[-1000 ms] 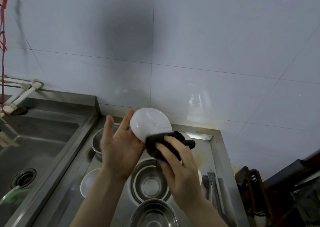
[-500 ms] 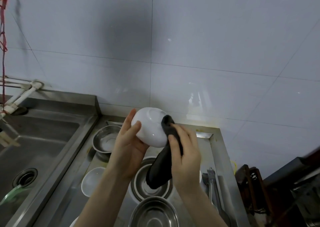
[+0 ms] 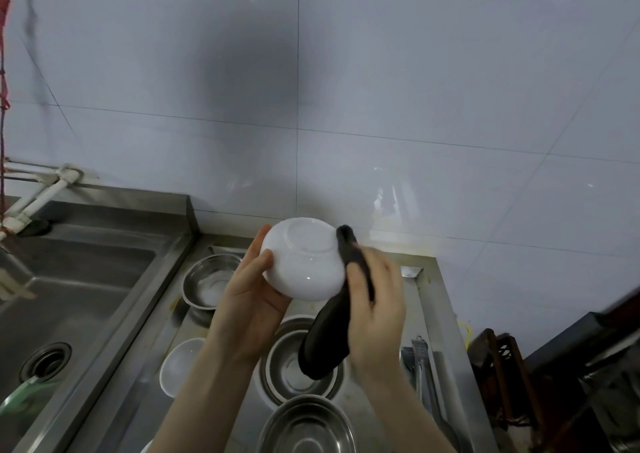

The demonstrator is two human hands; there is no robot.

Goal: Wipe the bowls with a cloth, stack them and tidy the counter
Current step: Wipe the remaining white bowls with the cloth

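While both hands work above it, the tiled wall (image 3: 415,89) fills the upper field, its pale tiles bearing a dark smudge left of centre. Steel sink (image 3: 79,290): recessed basin at the left, drain near the lower left, white pipes at its far left corner. Steel worktop (image 3: 446,314): adjoins the sink's right edge and runs to the wall; a raised lip marks its right edge. Steel bowl, near edge (image 3: 306,425): upright, cut by the frame's lower border. Steel bowl, centre (image 3: 287,362): upright on the worktop, partly hidden by the hanging cloth. Steel bowl, far left corner (image 3: 211,279): upright, close to the sink's edge. White bowl on the worktop (image 3: 178,366): upright, by the left edge, partly behind the forearm. White bowl (image 3: 304,262): held in the air above the worktop, turned so its foot ring faces the camera. Dark cloth (image 3: 329,335): upper end laid against the held bowl's right side, lower end hanging free over the centre steel bowl. Left hand (image 3: 249,297): cups the white bowl from the left, thumb on its outer wall. Right hand (image 3: 377,300): fingers curled round the cloth, pressing it to the bowl. Metal tongs (image 3: 420,366): lying near the right edge.
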